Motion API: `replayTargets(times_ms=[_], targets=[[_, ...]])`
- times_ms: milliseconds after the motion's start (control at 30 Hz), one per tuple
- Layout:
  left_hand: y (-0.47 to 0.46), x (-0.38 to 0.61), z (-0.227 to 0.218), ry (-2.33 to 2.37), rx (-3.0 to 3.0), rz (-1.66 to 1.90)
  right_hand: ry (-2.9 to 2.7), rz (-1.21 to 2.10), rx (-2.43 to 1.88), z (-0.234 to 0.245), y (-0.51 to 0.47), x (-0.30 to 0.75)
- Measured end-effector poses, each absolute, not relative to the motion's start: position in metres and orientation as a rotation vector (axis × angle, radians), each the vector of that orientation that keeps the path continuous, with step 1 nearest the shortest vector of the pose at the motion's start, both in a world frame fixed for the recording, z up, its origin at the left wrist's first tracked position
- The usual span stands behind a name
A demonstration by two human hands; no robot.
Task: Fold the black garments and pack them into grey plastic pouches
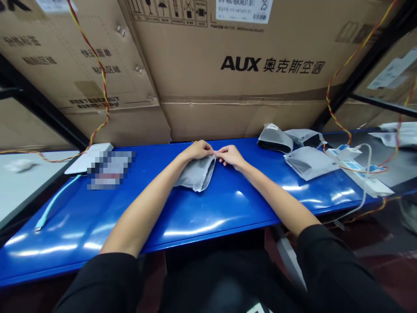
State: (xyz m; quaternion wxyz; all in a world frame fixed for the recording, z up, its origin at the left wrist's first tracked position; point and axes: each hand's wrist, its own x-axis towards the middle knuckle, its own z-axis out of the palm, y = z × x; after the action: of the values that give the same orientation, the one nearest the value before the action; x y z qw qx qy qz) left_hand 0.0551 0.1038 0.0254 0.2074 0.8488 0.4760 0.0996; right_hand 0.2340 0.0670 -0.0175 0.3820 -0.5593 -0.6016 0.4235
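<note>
A grey plastic pouch (pixel 198 173) lies on the blue table (pixel 202 217) in front of me. My left hand (pixel 196 150) pinches the pouch's top edge with closed fingers. My right hand (pixel 230 155) pinches the same top edge from the right, its fingertips almost meeting those of the left. Both forearms reach forward over the table.
Three more grey pouches (pixel 306 161) lie at the right. A white power strip (pixel 358 171) with a white cable sits beyond them. At the left are a white flat device (pixel 87 157), a blurred item and a light blue cable (pixel 54 202). Large cardboard boxes (pixel 234 78) wall the back.
</note>
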Motion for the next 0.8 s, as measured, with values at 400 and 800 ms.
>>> replayTargets(times_ms=[400, 800], targets=[[0.113, 0.050, 0.021, 1.643, 2.307, 0.727, -1.536, 1.467, -1.364, -0.005, 0.046, 0.224], [0.107, 0.043, 0.032, 1.800, 2.280, 0.816, -1.756, 1.736, -1.295, 0.011, 0.026, 0.228]])
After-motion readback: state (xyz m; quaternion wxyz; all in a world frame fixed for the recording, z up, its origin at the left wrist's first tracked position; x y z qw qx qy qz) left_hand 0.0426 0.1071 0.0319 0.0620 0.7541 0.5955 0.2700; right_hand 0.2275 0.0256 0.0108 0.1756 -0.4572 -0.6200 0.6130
